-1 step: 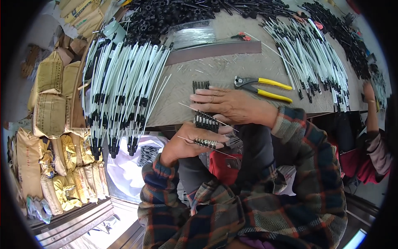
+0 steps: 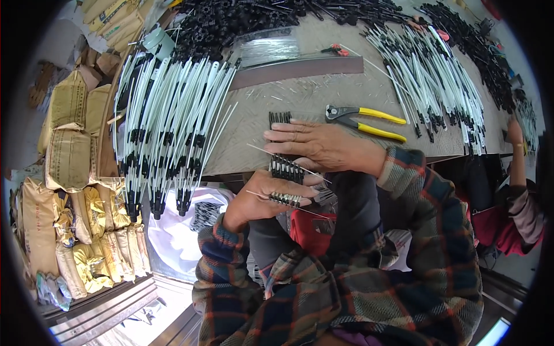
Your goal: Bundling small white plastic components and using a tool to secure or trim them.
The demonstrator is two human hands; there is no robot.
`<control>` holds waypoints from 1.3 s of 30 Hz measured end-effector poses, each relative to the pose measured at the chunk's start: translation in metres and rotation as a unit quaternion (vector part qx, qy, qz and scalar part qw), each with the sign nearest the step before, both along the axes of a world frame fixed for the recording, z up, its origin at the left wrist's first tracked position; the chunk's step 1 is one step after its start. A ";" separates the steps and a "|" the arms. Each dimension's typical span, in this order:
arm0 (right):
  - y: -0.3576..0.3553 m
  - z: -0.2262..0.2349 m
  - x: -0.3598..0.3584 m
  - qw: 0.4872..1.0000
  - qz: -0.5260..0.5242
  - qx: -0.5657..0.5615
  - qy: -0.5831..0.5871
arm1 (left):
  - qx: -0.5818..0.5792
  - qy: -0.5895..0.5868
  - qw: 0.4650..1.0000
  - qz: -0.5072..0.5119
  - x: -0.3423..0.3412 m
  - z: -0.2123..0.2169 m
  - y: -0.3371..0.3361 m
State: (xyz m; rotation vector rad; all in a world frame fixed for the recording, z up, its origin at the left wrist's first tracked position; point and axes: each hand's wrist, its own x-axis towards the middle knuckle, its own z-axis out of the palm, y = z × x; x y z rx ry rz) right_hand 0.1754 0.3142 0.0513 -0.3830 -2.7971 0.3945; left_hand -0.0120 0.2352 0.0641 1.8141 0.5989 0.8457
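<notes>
A row of slim black parts with pale metal pieces (image 2: 285, 169) lies across the table's front edge, with thin wires (image 2: 259, 149) running crosswise through it. My left hand (image 2: 259, 193) is closed around the near end of this row, its thumb on top. Over the row's far half my right hand (image 2: 329, 144) lies flat with fingers stretched out, pressing on it. The row's far tips show beyond those fingers; the part beneath them is hidden. Just past my right hand rest end-cutting pliers (image 2: 375, 118) with yellow handles.
Bundles of white rods with black ends lie at left (image 2: 167, 115) and right (image 2: 433, 81). A heap of black parts (image 2: 231, 23) covers the back, near a brown strip (image 2: 297, 72) and a bag of thin pins (image 2: 268, 49). Another person's arm (image 2: 515, 150) is at far right.
</notes>
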 end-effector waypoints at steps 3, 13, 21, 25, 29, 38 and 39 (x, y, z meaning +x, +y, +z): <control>0.003 -0.005 0.003 1.000 0.003 -0.012 0.011 | -0.207 -0.080 0.975 -0.009 -0.001 -0.007 -0.018; 0.004 -0.003 -0.008 0.997 -0.052 -0.048 -0.003 | 0.030 -0.003 0.997 0.077 0.000 -0.022 -0.030; -0.012 0.012 -0.010 0.998 -0.039 -0.038 0.023 | 0.085 -0.117 0.892 0.428 0.051 -0.059 -0.065; -0.020 0.014 -0.013 0.997 -0.038 -0.063 0.035 | 0.237 0.029 0.755 0.610 0.062 -0.065 -0.070; -0.015 0.018 -0.010 0.997 -0.038 -0.044 0.045 | 0.231 0.123 0.715 0.648 0.046 -0.058 -0.065; 0.011 0.013 -0.005 0.959 -0.131 -0.248 0.045 | 0.363 0.293 0.858 0.215 -0.011 -0.036 -0.002; 0.011 0.018 0.000 0.962 -0.119 -0.242 0.041 | 0.358 0.311 0.864 0.170 -0.009 -0.031 0.006</control>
